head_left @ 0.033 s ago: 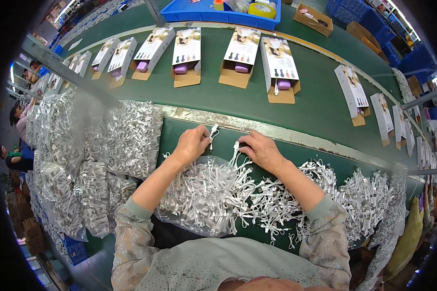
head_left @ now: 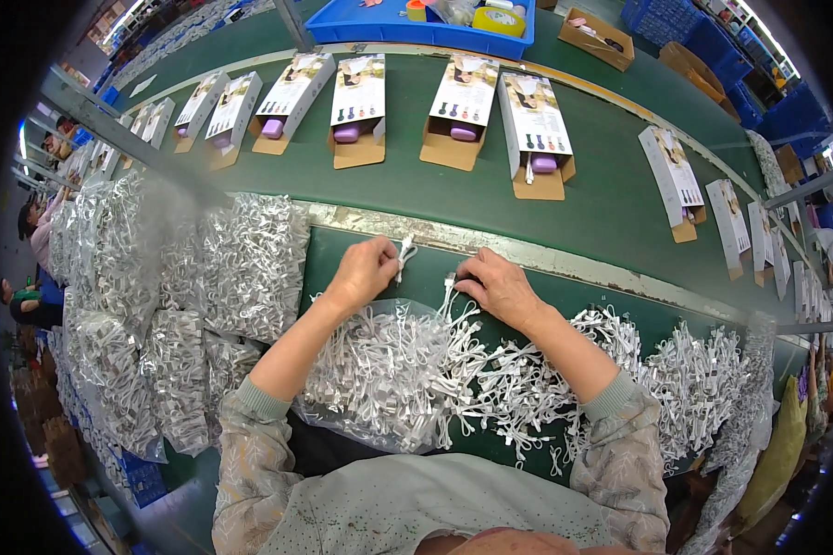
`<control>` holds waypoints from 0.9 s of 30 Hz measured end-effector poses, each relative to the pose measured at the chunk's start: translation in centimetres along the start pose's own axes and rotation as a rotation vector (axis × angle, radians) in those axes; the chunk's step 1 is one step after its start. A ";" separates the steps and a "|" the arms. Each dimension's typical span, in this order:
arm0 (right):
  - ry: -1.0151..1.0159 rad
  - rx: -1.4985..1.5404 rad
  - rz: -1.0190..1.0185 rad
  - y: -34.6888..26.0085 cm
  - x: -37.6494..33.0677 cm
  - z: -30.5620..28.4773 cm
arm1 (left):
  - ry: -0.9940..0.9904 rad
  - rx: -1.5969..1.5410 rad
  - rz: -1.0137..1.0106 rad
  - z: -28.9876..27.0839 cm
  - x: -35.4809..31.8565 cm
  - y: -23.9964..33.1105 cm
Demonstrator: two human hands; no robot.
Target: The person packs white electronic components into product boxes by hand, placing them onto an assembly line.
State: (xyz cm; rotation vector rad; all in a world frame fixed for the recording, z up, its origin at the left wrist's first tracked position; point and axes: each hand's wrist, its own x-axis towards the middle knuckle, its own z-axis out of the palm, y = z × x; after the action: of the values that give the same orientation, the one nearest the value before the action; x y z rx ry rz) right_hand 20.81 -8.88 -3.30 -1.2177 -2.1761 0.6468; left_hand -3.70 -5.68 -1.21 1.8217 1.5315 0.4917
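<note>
My left hand (head_left: 363,274) is closed in a pinch on a short white USB cable (head_left: 406,250), folded into a small bundle and held upright near the worktable's far edge. To its right, the fingers of my right hand (head_left: 502,289) pinch another white USB cable (head_left: 448,292) near its plug. Below that plug, the cable runs down to a heap of similar white cables (head_left: 518,388) spread on the green tabletop. Between my forearms lies an opened clear plastic bag (head_left: 370,365) full of white cables.
Stacked bags of cables (head_left: 254,268) stand at the left. Beyond a worn metal rail (head_left: 416,231), open-ended white boxes (head_left: 539,125) with purple items inside rest on a green conveyor belt (head_left: 611,180). A blue tray (head_left: 407,39) with tape sits at the back. More cables (head_left: 699,379) lie right.
The nearer boxes on the belt have shifted very slightly right and toward me. The cable in my left hand has turned a little; both hands stay almost in place.
</note>
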 end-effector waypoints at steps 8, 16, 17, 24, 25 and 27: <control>0.050 0.061 -0.003 -1.4 0.3 0.6 | 0.449 0.046 0.055 -1.9 10.6 -0.2; -0.024 -0.105 0.004 -2.3 1.1 1.2 | 0.477 -0.217 0.117 1.6 15.6 -0.9; 0.044 -0.127 0.056 -1.4 1.0 1.0 | 0.439 -0.240 0.195 2.0 14.4 0.1; 0.485 -0.187 0.545 5.8 7.0 -2.9 | -0.064 -0.026 0.383 3.0 0.3 3.8; 0.474 -0.255 0.568 6.7 8.0 -3.3 | -0.092 -0.058 0.367 3.6 -0.9 3.6; 0.489 -0.385 0.616 8.8 10.3 -3.8 | -0.189 -0.047 0.303 4.0 -1.7 2.8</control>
State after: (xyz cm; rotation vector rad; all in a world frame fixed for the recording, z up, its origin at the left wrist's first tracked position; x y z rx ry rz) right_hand 24.24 4.80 -3.82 -2.0348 -1.5442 0.1142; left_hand 0.55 -8.54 -1.67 2.0115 1.1153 0.4755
